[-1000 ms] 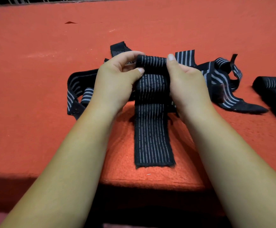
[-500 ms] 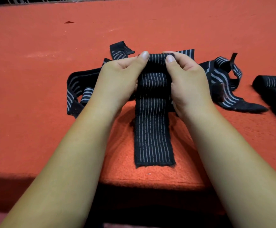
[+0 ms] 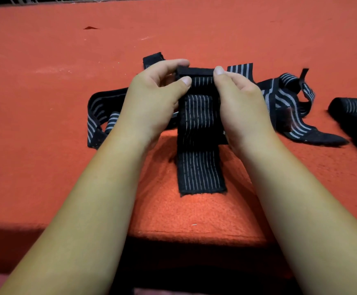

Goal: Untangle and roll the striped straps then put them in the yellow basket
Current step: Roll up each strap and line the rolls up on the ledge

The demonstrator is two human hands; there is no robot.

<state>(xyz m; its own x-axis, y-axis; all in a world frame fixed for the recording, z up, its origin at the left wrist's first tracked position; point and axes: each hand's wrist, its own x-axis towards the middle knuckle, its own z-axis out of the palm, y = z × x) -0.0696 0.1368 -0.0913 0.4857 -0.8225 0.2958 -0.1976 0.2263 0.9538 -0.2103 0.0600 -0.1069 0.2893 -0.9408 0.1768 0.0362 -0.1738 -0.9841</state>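
A black strap with thin white stripes (image 3: 199,171) lies lengthwise on the red surface, its free end toward me. My left hand (image 3: 152,101) and my right hand (image 3: 241,103) pinch its far end from either side, thumbs on top, where the strap is folded over into a small roll. Behind my hands lies a tangle of more striped straps (image 3: 288,99), spreading left (image 3: 98,116) and right. The yellow basket is not in view.
A dark rolled strap (image 3: 356,109) sits at the right edge. The red cloth-covered surface (image 3: 45,103) drops off at a front edge near my forearms. A metal railing runs along the top of the view.
My fingers have turned the far end of the strap over toward me, so a plain black edge now shows on top. The free end has stayed in place.
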